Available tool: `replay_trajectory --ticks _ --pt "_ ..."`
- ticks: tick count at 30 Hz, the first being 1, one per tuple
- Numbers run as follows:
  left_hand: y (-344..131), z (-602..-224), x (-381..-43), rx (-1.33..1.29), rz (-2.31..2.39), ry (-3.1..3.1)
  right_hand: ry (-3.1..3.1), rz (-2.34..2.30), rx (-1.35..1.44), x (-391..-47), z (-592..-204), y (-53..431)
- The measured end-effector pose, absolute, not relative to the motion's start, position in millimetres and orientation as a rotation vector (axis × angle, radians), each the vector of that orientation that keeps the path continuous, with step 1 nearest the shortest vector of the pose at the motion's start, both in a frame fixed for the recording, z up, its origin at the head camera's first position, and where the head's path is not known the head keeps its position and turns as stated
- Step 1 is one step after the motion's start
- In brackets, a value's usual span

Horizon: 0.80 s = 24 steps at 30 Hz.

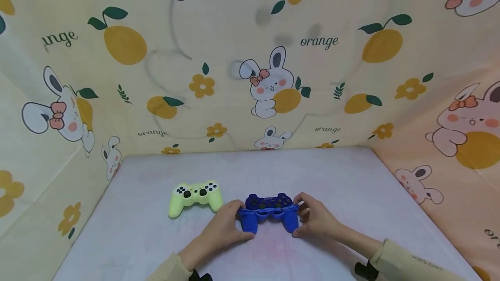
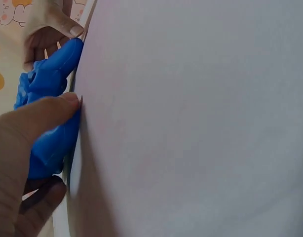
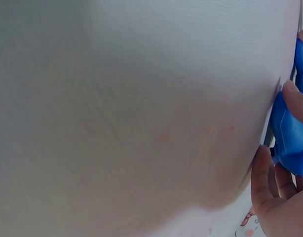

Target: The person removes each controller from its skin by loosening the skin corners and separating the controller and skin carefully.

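A dark blue game controller point(image 1: 269, 202) lies on the table with its upper face bare. A brighter blue silicone cover point(image 1: 249, 222) wraps its two handles, its edge bunched across the controller's middle. My left hand point(image 1: 224, 225) grips the left side, fingers at the upper corner and thumb by the handle's end. On the opposite side, my right hand point(image 1: 319, 219) holds the right handle between thumb and fingers. Both wrist views show the cover point(image 2: 55, 143) from the side, close over the tabletop; the right wrist view cuts off part of the cover point(image 3: 289, 131).
A pale green game controller point(image 1: 189, 200) with dark sticks lies to the left, just beyond my left hand. White cloth covers the table point(image 1: 148, 246). Printed curtains with rabbits and oranges point(image 1: 234, 25) stand along the back and both sides.
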<state>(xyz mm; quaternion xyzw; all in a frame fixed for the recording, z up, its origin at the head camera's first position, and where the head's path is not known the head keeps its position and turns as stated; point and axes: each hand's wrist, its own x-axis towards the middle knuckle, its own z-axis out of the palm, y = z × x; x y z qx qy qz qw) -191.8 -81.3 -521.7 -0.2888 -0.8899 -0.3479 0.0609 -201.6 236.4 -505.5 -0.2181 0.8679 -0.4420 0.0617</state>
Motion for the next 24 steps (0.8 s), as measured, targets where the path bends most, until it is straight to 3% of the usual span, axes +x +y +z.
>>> replay_trajectory --ticks 9,24 --pt "-78.1 -517.0 -194.2 -0.967 -0.802 -2.691 2.672 -1.329 -0.731 -200.2 -504.3 232.3" --pt "-77.4 -519.2 -194.5 -0.939 -1.013 -2.674 2.739 -1.335 -0.715 -196.9 -510.1 225.9"
